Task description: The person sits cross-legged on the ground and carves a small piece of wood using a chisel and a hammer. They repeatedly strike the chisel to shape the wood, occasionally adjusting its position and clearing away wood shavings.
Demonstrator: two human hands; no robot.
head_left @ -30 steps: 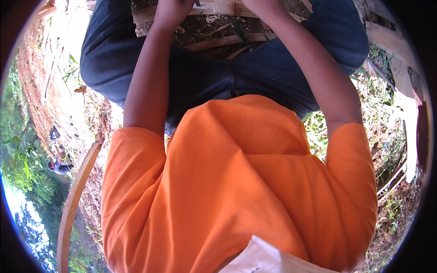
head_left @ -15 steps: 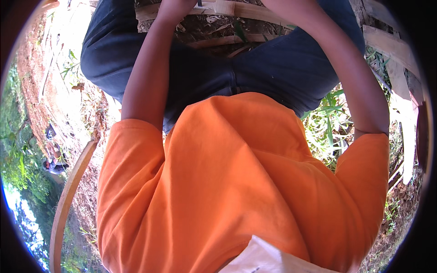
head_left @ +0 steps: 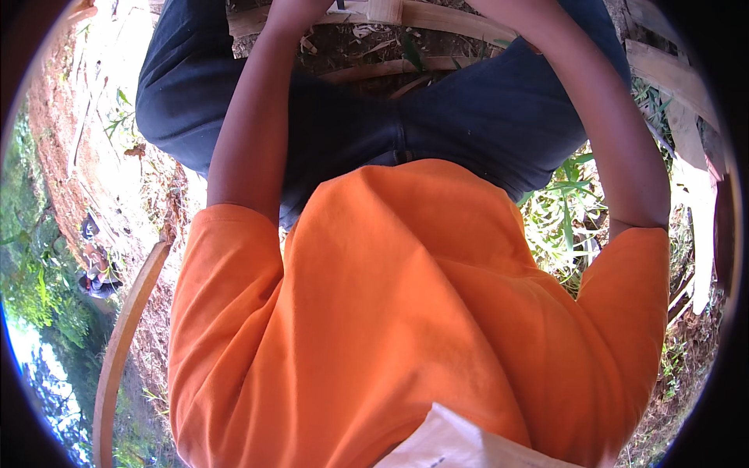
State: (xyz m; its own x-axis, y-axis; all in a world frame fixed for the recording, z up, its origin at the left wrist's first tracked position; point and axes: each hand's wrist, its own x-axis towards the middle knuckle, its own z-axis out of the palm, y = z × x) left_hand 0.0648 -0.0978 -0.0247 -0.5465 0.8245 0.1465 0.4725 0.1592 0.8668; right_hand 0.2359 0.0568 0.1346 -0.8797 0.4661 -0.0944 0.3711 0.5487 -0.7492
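Observation:
At the top edge, my left hand [head_left: 300, 11] shows only from the wrist to its back; its fingers are cut off by the frame. A thin dark piece [head_left: 340, 5] stands beside it, too little visible to name. My right hand [head_left: 499, 9] is cut off by the same edge, so what it holds, if anything, is out of sight. Between the hands lies a pale wooden strip [head_left: 445, 22] with a short wooden block [head_left: 385, 11] across it. Below it, a second, curved wooden strip [head_left: 367, 72] lies between my legs.
My legs in dark trousers [head_left: 211, 93] are spread around the wood. Several boards [head_left: 671, 74] lie at the right, beside grass [head_left: 566, 203]. A long wooden piece [head_left: 125, 335] rises at the left. Farther off at the left, a person [head_left: 97, 269] is near green bushes.
My right hand and forearm have shifted slightly to the right, showing more of the wooden strip. The left hand has barely moved.

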